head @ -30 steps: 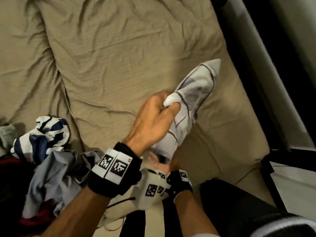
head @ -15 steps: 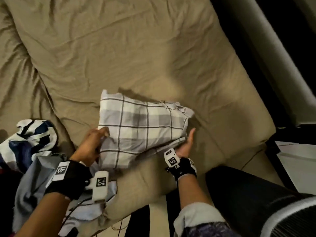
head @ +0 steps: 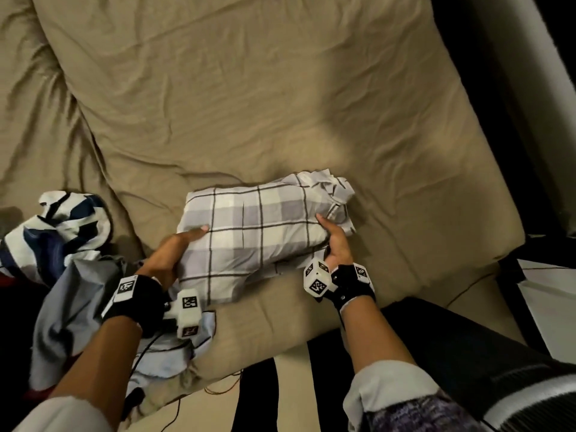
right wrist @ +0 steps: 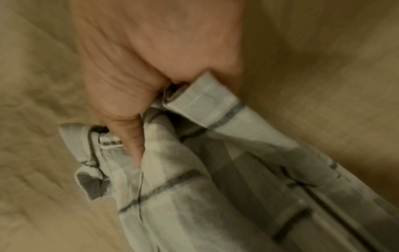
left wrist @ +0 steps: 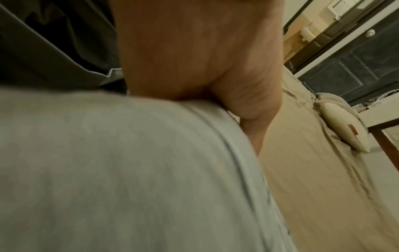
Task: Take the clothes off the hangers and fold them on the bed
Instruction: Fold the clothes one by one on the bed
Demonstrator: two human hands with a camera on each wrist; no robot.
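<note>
Checked shirt [head: 265,232] lay folded on the bed [head: 280,88], near its front edge. Left hand [head: 174,251] gripped one side and right hand [head: 335,241] pinched the collar end (thumbs on top), probably to square the bundle or shift it.

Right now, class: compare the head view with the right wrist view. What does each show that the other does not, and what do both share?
Only the head view shows the left hand at the left end of the folded plaid shirt, the striped garment and the light blue garment beside it. Only the right wrist view shows up close the shirt's folded edge tucked into the grip. Both share the right hand holding the plaid shirt on the tan bed sheet.
</note>
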